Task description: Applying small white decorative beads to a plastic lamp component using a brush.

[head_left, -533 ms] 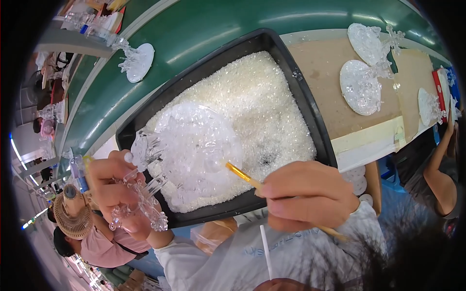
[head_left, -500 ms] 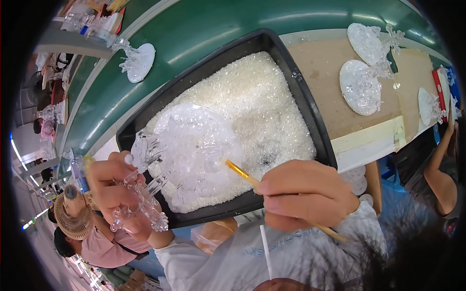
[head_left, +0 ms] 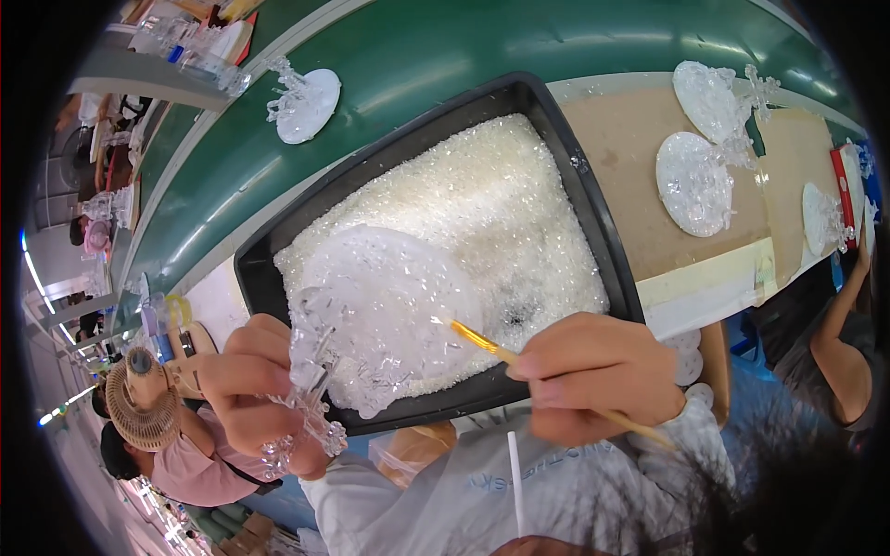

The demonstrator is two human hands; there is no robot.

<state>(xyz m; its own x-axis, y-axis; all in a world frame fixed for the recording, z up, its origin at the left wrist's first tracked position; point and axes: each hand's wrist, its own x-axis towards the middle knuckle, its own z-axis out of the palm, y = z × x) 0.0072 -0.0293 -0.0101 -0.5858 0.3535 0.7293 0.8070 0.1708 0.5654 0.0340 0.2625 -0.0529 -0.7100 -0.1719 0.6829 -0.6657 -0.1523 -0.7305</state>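
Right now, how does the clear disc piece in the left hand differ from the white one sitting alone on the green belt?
The held disc piece is gripped by the left hand over the black tray; the belt disc piece rests free on the green belt. The held one looks larger, being nearer the camera. The right hand points a yellow stick at the held one; nothing touches the belt one. Both are round discs with a clear crystal ornament attached.

A long green conveyor belt (head_left: pixel 445 56) runs across the upper part of the view, edged by a pale strip. Lying across its near edge is a black rectangular plastic tray (head_left: pixel 593 213), filled with clear, glittering crystal granules (head_left: pixel 491 204). Farther along the belt rests a white round disc with a clear crystal ornament (head_left: pixel 304 102). To the right, a tan cardboard sheet (head_left: pixel 616 157) carries more round, crystal-covered discs (head_left: pixel 693 183).
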